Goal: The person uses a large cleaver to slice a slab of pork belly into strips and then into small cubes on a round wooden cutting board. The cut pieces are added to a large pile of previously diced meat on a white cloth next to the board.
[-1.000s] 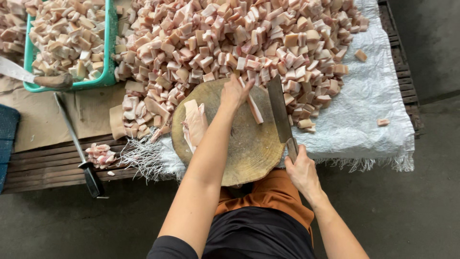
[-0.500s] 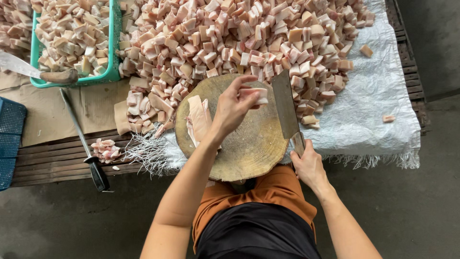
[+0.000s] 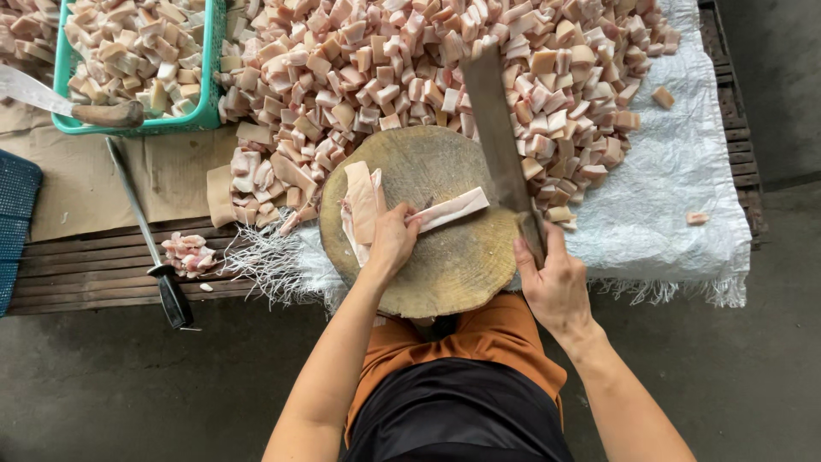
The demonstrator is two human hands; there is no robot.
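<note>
While the left hand (image 3: 392, 239) pins a long pale strip of pork (image 3: 451, 209) flat on the round wooden chopping block (image 3: 436, 274), the right hand (image 3: 554, 287) holds a heavy cleaver (image 3: 496, 137) raised above it — so the step in hand looks like cutting the strip into cubes, caught at the lift and not at the blow. The strip lies slantwise across the middle of the block, its near end under the left fingertips, its far end reaching toward the blade. More uncut slabs (image 3: 363, 205) lie on the block's left part, just beside the left hand.

Judging from this, the next move calls for the blade to come down on the free end of the strip, well clear of the holding fingers, with the left hand keeping the meat from sliding.

Left fingers are curled together and pressed down on the strip, the wrist bent and the forearm running up from the lower left. Right fingers are wrapped tight about the cleaver's handle at the block's right edge, blade pointing away from the body over the heap of diced pork (image 3: 428, 77) — which spreads over the white woven sheet (image 3: 684, 205) beyond the block. A green basket (image 3: 209, 85) of cubes stands at upper left, and a sharpening steel (image 3: 141, 227) lies on the slats nearby.
</note>
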